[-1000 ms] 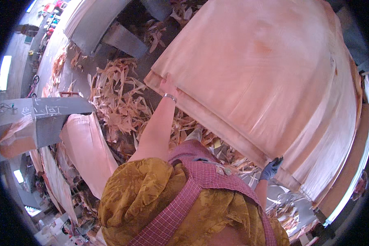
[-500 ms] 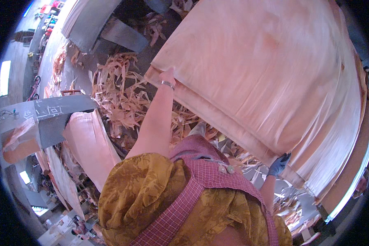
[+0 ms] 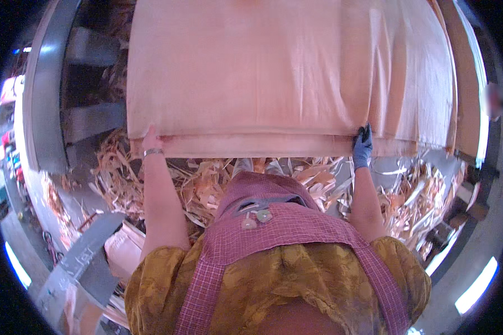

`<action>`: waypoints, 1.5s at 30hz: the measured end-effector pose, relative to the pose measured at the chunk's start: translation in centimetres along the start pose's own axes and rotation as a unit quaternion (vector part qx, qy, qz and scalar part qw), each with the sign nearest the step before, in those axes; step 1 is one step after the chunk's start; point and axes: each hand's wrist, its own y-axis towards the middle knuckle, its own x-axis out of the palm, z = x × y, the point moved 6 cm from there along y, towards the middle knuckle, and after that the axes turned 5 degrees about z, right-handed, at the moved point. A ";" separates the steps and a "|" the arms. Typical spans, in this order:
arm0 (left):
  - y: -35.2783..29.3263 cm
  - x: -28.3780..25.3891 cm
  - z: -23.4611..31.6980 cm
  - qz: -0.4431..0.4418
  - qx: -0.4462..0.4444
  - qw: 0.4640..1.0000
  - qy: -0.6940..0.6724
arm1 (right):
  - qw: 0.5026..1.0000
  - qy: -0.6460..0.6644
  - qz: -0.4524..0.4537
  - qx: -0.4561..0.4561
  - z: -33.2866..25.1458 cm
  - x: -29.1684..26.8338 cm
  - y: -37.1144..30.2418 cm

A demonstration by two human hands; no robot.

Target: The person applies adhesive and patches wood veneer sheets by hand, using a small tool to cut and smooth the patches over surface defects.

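A wide, thin sheet of pinkish wood veneer (image 3: 246,72) stretches out in front of me, rippled on its right half. Beneath its near edge, a strip of the sheets below (image 3: 257,146) sticks out toward me. My left hand (image 3: 151,140), bare with a metal band at the wrist, pinches the top sheet's edge at its near left corner. Toward the right of that same edge, my right hand (image 3: 363,146), in a blue-grey glove with dark fingertips, is closed on the sheet. The undersides of both grips are hidden.
Torn veneer scraps (image 3: 201,187) cover the floor around my feet, with more scraps (image 3: 416,195) at the right. Grey metal beams (image 3: 95,56) stand left of the stack. A grey metal piece with chalk marks (image 3: 86,248) lies at the lower left, beside another veneer piece (image 3: 129,248).
My view and body have turned, so the stack's near edge now runs level across in front of me. Both hands stay on the sheet's edge.
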 end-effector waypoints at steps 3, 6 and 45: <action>-0.8 -0.5 0.8 0.068 -0.020 0.994 0.082 | 1.000 -0.015 -0.006 -0.008 -0.1 -0.2 0.1; -1.8 -0.2 1.4 0.067 -0.037 0.987 0.144 | 1.000 -0.022 0.001 -0.002 0.5 -0.4 0.1; -44.8 33.4 -8.0 -0.284 0.472 0.392 0.736 | 0.972 0.169 0.079 0.139 16.4 -20.4 -3.9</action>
